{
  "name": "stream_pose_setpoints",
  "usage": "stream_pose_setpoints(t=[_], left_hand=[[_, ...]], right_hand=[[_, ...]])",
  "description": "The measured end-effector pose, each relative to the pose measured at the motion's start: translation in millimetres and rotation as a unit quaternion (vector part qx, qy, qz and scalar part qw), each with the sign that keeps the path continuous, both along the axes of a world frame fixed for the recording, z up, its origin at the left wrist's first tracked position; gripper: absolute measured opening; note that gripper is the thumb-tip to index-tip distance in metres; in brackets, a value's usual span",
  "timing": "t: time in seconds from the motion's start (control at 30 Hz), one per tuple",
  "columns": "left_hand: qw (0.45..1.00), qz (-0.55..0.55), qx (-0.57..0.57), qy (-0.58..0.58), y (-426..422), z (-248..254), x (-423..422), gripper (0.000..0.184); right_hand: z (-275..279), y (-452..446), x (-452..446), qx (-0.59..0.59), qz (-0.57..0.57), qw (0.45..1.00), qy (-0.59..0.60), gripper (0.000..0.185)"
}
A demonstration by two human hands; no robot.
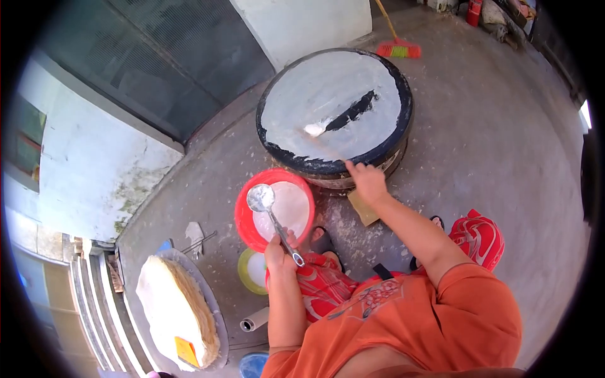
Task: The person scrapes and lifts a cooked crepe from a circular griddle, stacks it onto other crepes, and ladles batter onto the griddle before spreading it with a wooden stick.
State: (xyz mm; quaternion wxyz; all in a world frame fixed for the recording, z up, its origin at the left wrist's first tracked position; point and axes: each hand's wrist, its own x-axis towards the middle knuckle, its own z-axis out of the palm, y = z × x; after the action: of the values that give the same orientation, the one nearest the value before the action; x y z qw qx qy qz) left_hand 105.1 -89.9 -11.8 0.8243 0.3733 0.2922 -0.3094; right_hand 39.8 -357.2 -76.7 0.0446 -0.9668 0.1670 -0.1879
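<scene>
My left hand (281,252) is closed round the handle of a metal ladle (261,198), whose white-coated bowl is over a red basin (241,216) of white batter. My right hand (367,181) grips a thin stick-like tool (331,152) at the near edge of a round black griddle (403,94). The tool reaches over the griddle, its far end blurred near a white lump (314,130). A pale layer of batter (315,88) covers most of the griddle, with a dark bare strip right of the lump.
A tall stack of thin pale sheets (173,302) stands at lower left, an orange packet (186,351) on it. Below the basin is a yellow-green bowl (246,272), with a metal can (254,320) nearby. A broom (399,49) is behind the griddle.
</scene>
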Motion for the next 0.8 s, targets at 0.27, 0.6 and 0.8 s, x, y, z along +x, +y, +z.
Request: stream_pose_setpoints(t=[0.27,0.6,0.8], left_hand=[[1.0,0.013,0.006,-0.003,-1.3,6.6,-3.8,0.024],[1.0,-0.014,0.002,0.003,-3.0,6.8,-5.0,0.024],[1.0,-0.015,0.023,-0.002,-8.1,6.4,-4.3,0.024]], right_hand=[[21.8,-23.6,-33.7,0.123,-0.13,0.983,-0.051,0.058],[5.2,-81.4,-46.2,0.092,-0.197,0.971,-0.095,0.052],[7.5,-67.4,-55.9,0.014,-0.14,0.99,-0.023,0.048]])
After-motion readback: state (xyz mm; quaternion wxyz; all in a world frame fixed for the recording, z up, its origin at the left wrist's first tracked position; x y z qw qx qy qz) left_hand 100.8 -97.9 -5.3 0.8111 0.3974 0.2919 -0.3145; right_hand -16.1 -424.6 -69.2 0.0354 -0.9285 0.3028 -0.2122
